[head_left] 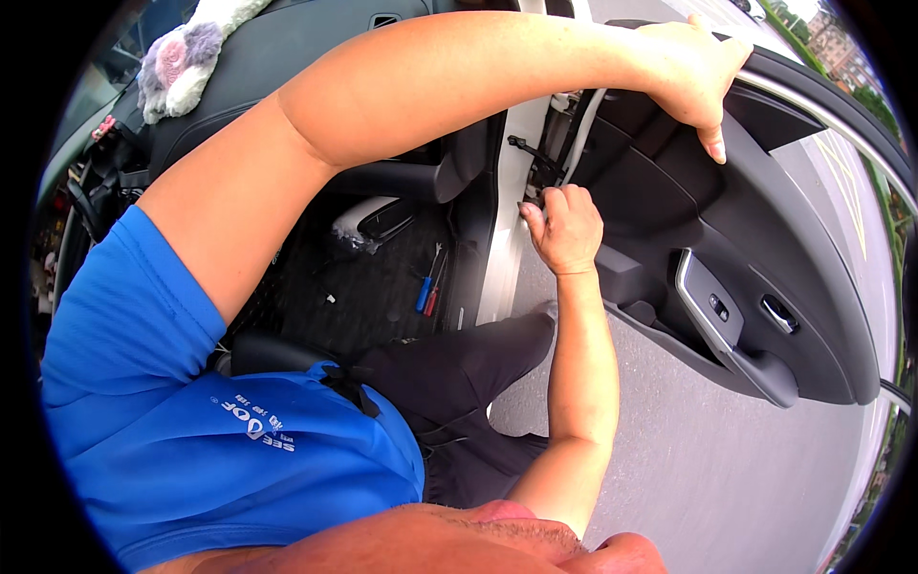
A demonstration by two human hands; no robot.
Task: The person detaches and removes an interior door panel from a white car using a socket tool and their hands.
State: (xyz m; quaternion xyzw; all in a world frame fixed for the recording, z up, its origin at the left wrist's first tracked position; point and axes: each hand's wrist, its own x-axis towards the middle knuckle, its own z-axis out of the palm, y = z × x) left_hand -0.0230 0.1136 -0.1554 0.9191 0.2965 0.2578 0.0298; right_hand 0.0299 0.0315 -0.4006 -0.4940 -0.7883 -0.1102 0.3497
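At the upper right, my left hand (pixel 693 72) grips the frame of the open car door (pixel 660 182). Its fingers bend over the frame's edge, and the thumb lies against the dark inner side. My right hand (pixel 566 230) is curled closed at the gap between door and body, near the hinge side. Whatever its fingers hold is hidden behind the knuckles. Just beyond that hand, a black door check strap (pixel 535 155) and a light-coloured strip (pixel 581 139) run through the gap.
On the dark footwell floor lie a white-and-black wing mirror (pixel 382 220), a blue-handled screwdriver (pixel 423 295) and a red-handled one (pixel 431 302). A fluffy plush item (pixel 182 72) rests on the dashboard (pixel 296 57). The white door sill (pixel 499 273) borders grey pavement (pixel 669 450).
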